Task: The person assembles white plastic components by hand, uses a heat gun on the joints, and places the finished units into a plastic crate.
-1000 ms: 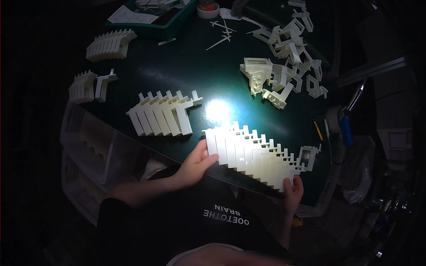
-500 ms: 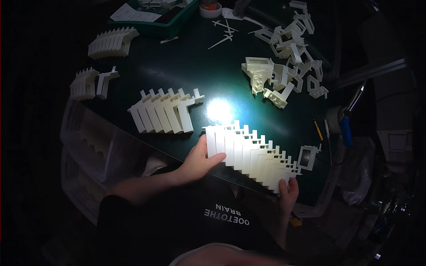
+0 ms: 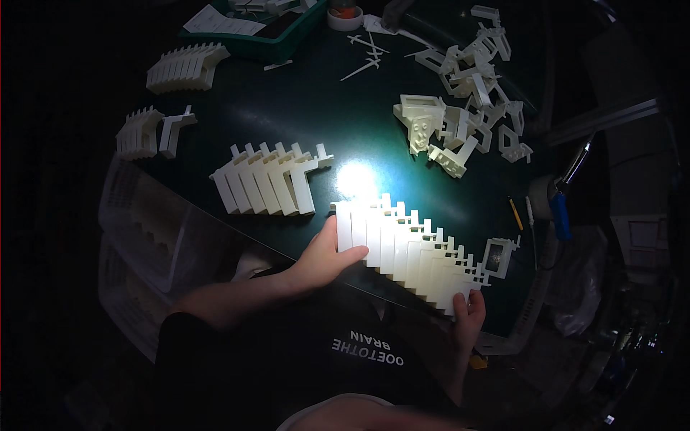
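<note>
A long row of nested white plastic parts (image 3: 407,251) lies slantwise at the table's near edge, small tabs sticking up along its far side. My left hand (image 3: 332,251) grips the row's left end, thumb across the front face. At the right end, my right hand (image 3: 468,316) closes its fingers and thumb on the last parts. Just beyond that end stands a single white frame-shaped part (image 3: 499,257) with a dark opening. A shorter row of similar white parts (image 3: 266,183) sits left of my hands.
Two more white rows, one far left (image 3: 185,68) and one below it (image 3: 139,134), stand on the dark green table (image 3: 287,108). Loose white parts (image 3: 478,79) are heaped at the right. A green tray (image 3: 269,49) is at the back; a blue-handled tool (image 3: 561,215) hangs right.
The whole view has shifted very slightly. Both hands keep their hold on the row, and nothing else has visibly moved.
</note>
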The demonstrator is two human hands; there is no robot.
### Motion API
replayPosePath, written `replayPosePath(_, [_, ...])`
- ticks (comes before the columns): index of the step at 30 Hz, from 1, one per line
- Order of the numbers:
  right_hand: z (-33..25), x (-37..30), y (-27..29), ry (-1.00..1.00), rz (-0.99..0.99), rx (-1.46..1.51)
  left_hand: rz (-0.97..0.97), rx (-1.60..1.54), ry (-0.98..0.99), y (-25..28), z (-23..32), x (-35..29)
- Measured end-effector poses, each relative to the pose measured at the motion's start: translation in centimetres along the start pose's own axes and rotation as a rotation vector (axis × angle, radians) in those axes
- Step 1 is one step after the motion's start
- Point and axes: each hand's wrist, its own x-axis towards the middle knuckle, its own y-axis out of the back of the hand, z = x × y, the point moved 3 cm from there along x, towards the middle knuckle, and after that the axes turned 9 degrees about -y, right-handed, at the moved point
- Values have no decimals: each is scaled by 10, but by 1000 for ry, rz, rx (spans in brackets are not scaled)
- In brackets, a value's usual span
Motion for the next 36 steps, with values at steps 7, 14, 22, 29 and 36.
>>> replayPosePath(7, [20,4,9,29,13,-74,10,72,-84,0,7,-4])
replayPosePath(14, [13,-16,23,716,424,-312,67,315,-243,8,28,-17])
replayPosePath(22, [-52,-29,-119,859,-198,-597,-55,-185,-299,-18,66,-23])
replayPosePath(29, [-78,-31,-94,1080,-48,-648,-75,-224,-260,-15,52,-12])
replayPosePath(36, [-248,-65,14,1645,482,-253,-61,-303,-122,-6,2,6])
